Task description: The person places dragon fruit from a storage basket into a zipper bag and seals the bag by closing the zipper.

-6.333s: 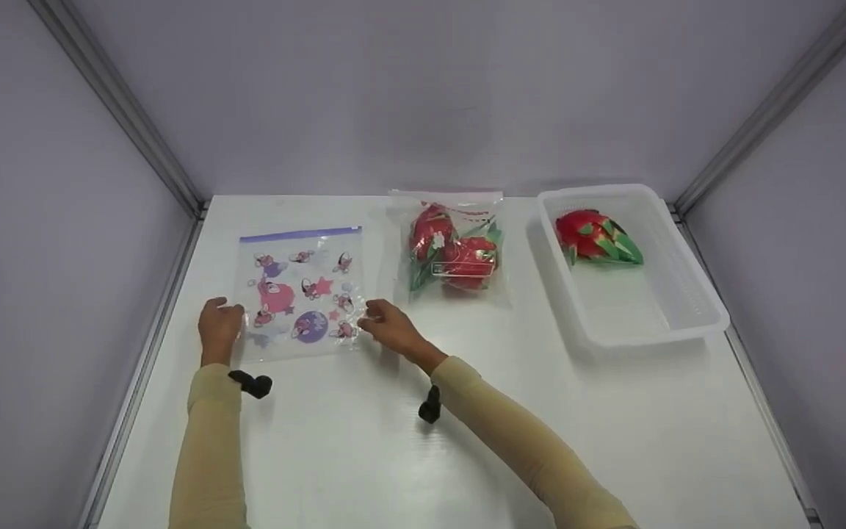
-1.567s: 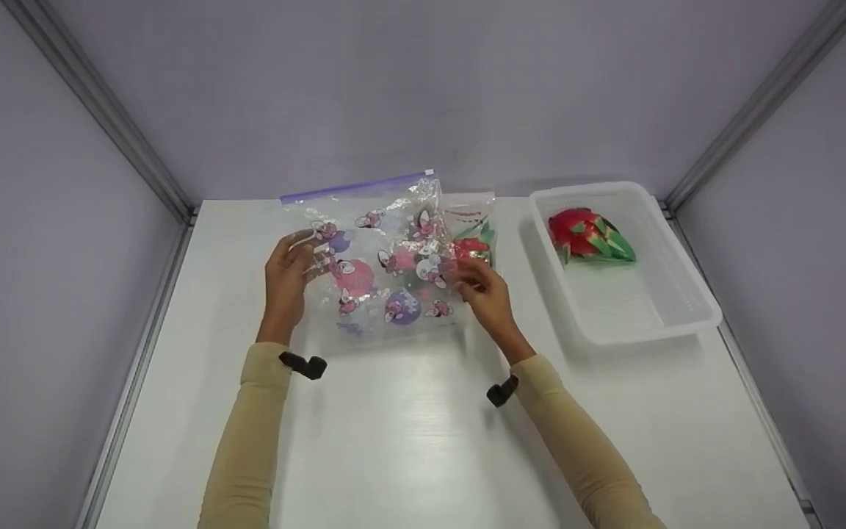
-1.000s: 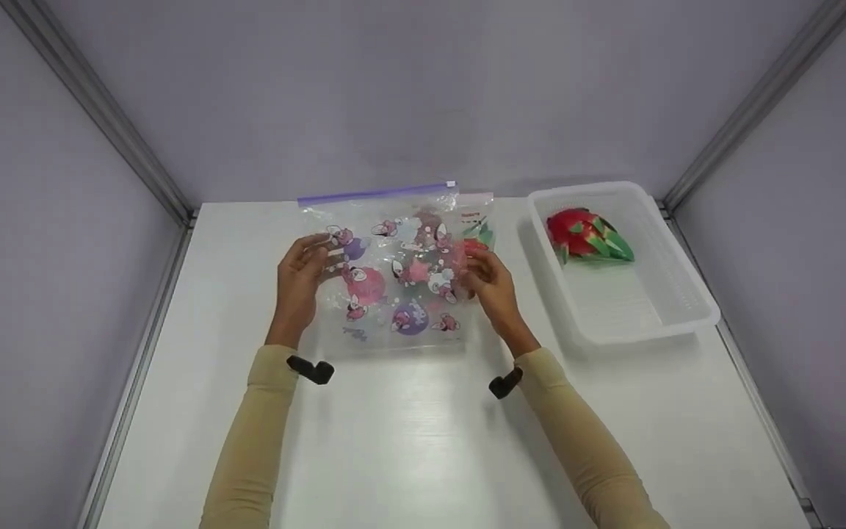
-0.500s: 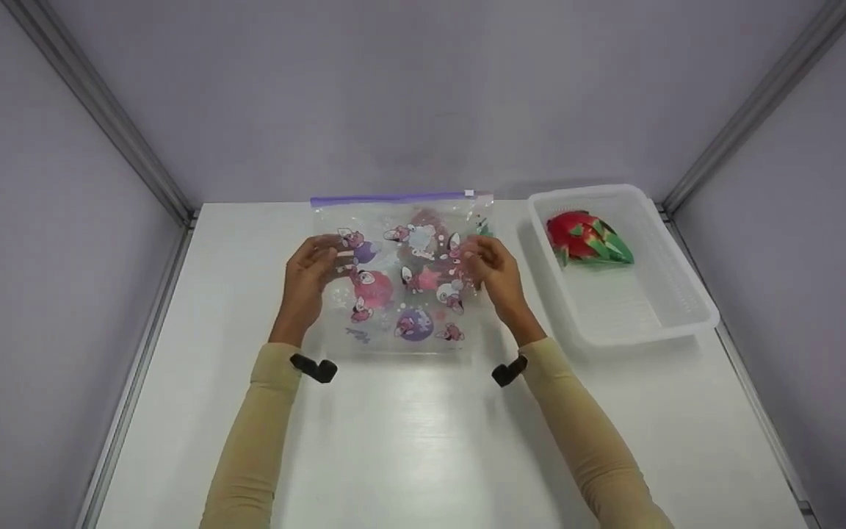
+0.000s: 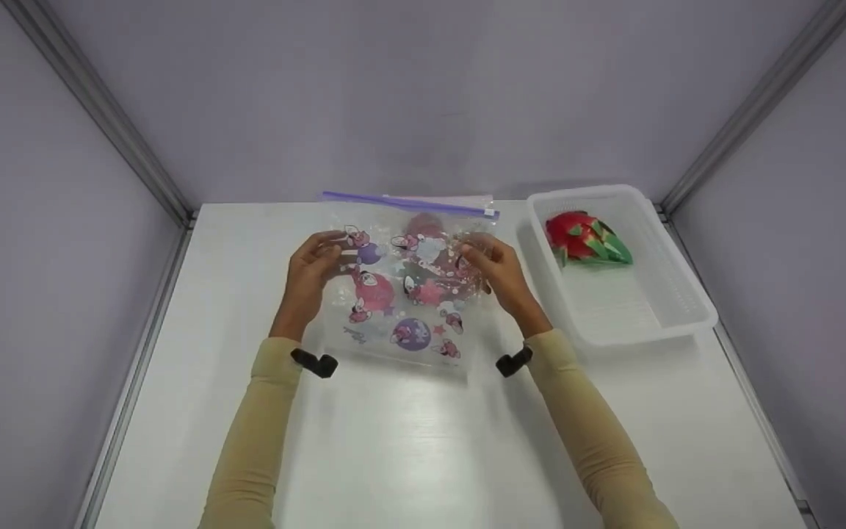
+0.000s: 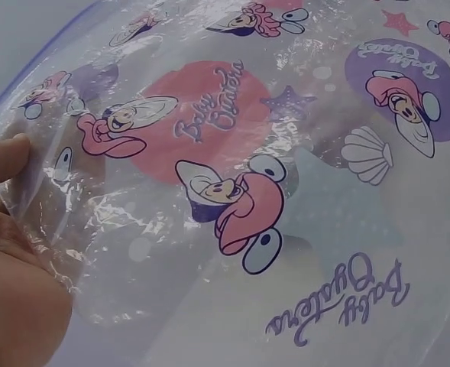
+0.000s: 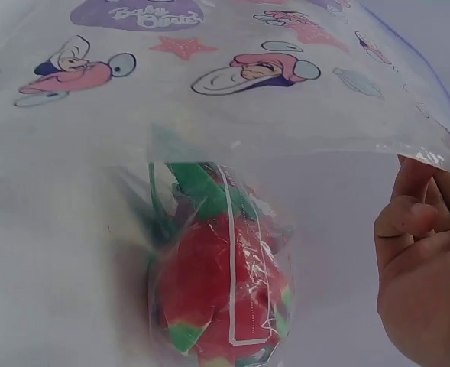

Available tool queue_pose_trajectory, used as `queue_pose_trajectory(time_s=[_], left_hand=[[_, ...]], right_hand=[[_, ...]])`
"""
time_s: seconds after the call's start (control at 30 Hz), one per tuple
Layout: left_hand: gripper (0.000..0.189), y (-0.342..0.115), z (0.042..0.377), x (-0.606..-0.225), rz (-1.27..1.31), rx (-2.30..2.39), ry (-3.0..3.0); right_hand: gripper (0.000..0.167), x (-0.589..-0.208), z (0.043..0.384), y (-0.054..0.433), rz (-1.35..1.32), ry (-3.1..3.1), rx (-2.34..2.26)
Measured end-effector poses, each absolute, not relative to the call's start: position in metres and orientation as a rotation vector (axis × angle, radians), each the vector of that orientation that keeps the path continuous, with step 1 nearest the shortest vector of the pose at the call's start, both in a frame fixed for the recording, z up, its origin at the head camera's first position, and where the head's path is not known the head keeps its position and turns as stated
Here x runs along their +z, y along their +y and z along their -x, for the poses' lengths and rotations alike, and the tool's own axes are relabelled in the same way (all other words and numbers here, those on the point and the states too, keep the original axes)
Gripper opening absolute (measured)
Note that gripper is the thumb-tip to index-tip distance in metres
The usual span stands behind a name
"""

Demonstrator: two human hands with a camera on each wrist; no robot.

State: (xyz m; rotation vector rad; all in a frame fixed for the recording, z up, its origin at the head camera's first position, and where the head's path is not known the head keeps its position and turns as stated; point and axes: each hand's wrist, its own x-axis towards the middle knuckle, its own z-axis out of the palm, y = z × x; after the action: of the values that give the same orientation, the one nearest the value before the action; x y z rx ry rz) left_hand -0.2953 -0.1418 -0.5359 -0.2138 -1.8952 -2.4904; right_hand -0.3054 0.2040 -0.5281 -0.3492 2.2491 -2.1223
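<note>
A clear slider zip bag with pink and purple cartoon prints and a purple zip strip is held up by both hands in the head view. My left hand pinches its left edge, fingers behind the film and thumb in front. At the right edge, my right hand grips the film, its thumb on the front. Behind and below, mostly hidden by the film in the head view, lies a second clear bag holding red and green toy dragon fruits. The left wrist view shows the printed film close up.
To the right, a white plastic basket stands on the white table, with one red and green dragon fruit at its far left. Grey walls surround the table at the back and sides.
The printed bag has been lifted from the table's left side and carried right, over the filled bag. In the last half second its zip edge has tilted down at the right.
</note>
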Motion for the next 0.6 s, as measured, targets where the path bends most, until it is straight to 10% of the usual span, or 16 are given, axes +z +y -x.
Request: queue_pose_trajectory(time_s=[0.6], left_hand=[[0.042,-0.140,0.314,-0.524,0.010,-2.086,-2.186]], right_hand=[[0.026,-0.529,0.295,0.182,0.530,2.416,-2.129]])
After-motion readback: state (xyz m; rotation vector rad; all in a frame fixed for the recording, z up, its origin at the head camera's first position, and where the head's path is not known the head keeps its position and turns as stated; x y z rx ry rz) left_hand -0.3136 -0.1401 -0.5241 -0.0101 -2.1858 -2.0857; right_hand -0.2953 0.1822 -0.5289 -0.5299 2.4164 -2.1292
